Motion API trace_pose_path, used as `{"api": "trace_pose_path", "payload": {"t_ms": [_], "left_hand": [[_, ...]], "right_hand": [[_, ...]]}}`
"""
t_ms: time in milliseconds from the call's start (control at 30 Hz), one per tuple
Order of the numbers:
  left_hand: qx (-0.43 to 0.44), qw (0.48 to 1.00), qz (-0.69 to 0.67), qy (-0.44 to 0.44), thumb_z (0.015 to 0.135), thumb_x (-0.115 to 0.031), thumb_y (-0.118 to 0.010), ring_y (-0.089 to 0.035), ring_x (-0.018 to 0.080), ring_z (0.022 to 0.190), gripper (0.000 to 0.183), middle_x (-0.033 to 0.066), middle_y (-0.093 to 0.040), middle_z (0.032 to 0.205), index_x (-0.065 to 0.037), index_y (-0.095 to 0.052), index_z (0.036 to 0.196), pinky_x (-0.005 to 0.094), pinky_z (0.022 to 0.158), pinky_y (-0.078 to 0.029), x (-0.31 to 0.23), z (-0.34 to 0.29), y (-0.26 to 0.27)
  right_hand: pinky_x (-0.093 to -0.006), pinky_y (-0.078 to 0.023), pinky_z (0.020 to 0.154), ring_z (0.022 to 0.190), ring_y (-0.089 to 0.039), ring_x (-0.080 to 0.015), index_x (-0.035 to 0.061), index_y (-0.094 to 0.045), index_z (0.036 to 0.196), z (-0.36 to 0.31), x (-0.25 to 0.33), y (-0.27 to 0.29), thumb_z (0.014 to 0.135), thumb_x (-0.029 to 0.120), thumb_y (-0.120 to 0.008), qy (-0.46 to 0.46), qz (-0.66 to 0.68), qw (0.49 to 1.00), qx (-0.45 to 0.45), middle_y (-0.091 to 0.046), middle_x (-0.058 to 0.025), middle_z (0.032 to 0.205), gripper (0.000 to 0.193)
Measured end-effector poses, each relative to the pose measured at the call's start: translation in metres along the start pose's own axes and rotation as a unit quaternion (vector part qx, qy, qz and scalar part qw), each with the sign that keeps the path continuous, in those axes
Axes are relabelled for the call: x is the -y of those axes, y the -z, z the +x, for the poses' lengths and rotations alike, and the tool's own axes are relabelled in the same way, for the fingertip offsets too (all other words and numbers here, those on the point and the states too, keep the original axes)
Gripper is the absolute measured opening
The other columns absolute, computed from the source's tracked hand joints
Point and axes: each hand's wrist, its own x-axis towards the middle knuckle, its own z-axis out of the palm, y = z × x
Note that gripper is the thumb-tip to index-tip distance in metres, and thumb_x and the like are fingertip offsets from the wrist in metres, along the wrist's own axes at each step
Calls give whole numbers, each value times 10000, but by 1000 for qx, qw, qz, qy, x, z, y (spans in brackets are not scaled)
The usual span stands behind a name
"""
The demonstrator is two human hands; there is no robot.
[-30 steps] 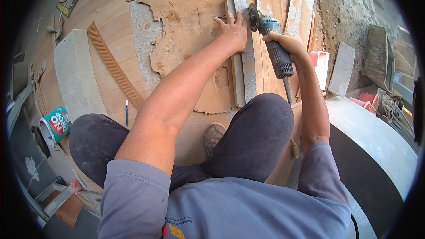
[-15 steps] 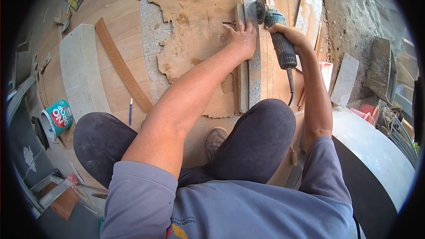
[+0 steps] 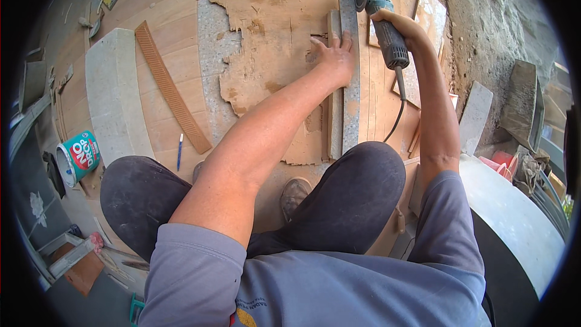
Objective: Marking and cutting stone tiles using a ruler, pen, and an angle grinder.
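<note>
1. Since a moment earlier, the angle grinder had crept toward the far end of the grey stone strip.
2. Right hand gripped its body, fingers closed.
3. Left hand lay flat, fingers spread, pinning the strip just beside the disc; steady pressure looked wise.

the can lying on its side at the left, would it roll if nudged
Probably. The can lies on its side, so its round wall could roll across the floor. It looks open at one end, so it is likely light, and nothing seems to wedge it. Neither hand is near it.
</note>
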Motion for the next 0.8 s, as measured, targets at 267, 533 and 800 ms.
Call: {"api": "trace_pose_path", "payload": {"t_ms": [267, 533, 800], "left_hand": [[-4, 1000, 7, -3, 750, -436, -933, -198, 430, 1612, 1231, 179, -129, 1779, -12, -241, 1675, 847, 1102, -321, 3, -1, -2], [-8, 1000, 6, -5, 754, -436, -930, -210, 428, 1608, 1216, 180, -152, 1773, -14, -251, 1671, 839, 1109, -324, -1, 0, -1], [-12, 1000, 5, -2, 777, -437, -914, -196, 425, 1615, 1176, 174, -138, 1779, -24, -265, 1667, 841, 1117, -317, 1, -2, -1]], "right_hand": [[-331, -595, 524, 581, -677, -206, -53, -685, 1040, 1, 7, -1, 804, 390, -851, 22, 7, 1000, -12, -696, -131, 838, 528], [-326, -595, 529, 575, -681, -209, -44, -684, 1012, 6, -5, 1, 802, 379, -844, 6, 1, 1000, -4, -702, -130, 825, 498], [-325, -585, 535, 588, -682, -198, -44, -697, 999, -12, -12, -10, 810, 354, -841, -6, 1, 1000, -14, -710, -122, 828, 464]]}}
